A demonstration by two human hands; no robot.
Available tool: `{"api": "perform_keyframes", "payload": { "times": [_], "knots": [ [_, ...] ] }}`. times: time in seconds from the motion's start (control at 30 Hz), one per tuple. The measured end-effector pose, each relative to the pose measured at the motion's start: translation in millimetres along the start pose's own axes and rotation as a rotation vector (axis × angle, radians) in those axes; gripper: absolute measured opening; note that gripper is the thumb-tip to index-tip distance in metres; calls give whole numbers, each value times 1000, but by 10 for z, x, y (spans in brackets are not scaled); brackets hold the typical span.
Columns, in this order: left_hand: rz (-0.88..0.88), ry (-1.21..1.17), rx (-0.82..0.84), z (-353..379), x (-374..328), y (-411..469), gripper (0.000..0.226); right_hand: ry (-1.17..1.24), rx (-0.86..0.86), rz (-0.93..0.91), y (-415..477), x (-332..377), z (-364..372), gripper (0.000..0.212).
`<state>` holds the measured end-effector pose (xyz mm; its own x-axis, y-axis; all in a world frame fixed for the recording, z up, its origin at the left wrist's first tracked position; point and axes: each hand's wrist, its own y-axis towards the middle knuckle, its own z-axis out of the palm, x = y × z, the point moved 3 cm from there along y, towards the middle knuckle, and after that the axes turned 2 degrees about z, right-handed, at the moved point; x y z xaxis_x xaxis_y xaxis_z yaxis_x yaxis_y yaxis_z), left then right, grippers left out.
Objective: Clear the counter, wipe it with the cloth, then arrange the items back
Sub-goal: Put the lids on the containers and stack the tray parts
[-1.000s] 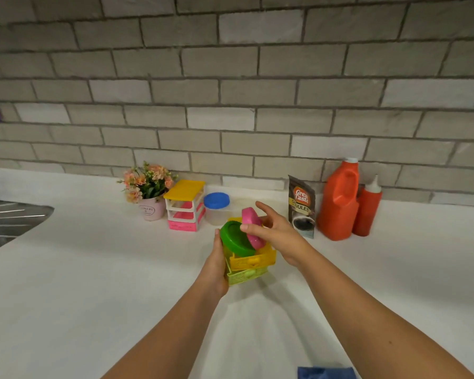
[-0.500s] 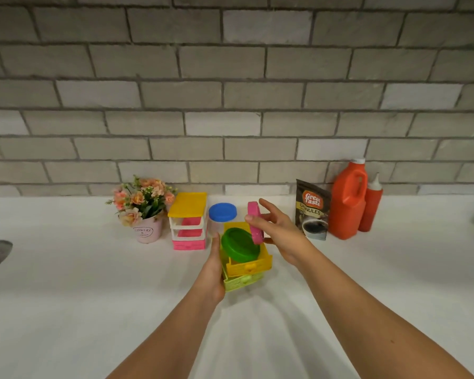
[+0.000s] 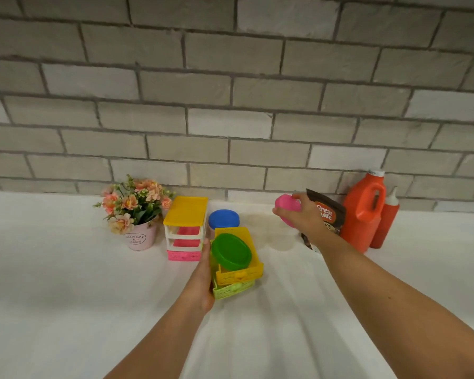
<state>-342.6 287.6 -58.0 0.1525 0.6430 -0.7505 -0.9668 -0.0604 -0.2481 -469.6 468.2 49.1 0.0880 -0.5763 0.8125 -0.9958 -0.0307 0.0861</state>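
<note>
My left hand [image 3: 201, 277] grips the left side of two stacked small drawers, a yellow drawer [image 3: 246, 272] over a light green drawer [image 3: 233, 289], held just above the white counter [image 3: 66, 296]. A green-lidded container [image 3: 231, 251] lies tilted in the yellow drawer. My right hand [image 3: 304, 217] holds a pink-lidded container [image 3: 283, 205] near the wall, left of the coffee pouch [image 3: 326, 214]. Its clear body is mostly hidden by my fingers. No cloth is in view.
Along the brick wall stand a flower pot [image 3: 140, 237], a mini drawer frame [image 3: 185, 228] with a yellow top and pink drawers, a blue-lidded container [image 3: 224, 218], an orange jug [image 3: 363, 214] and a red squeeze bottle [image 3: 386, 217].
My right hand has carried the pink-lidded container away from the drawers, back and to the right toward the wall. My left hand still holds the stacked drawers.
</note>
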Motion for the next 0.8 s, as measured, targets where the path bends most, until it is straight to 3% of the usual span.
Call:
{"api": "perform_keyframes", "payload": {
  "times": [0.47,0.8],
  "knots": [
    [26,3,-31,-41,13,190,68,-639,48,-164,392,-426,485,60],
    [-27,22,-23,3,77,227,64,-781,183,-120,478,-560,543,52]
  ]
}}
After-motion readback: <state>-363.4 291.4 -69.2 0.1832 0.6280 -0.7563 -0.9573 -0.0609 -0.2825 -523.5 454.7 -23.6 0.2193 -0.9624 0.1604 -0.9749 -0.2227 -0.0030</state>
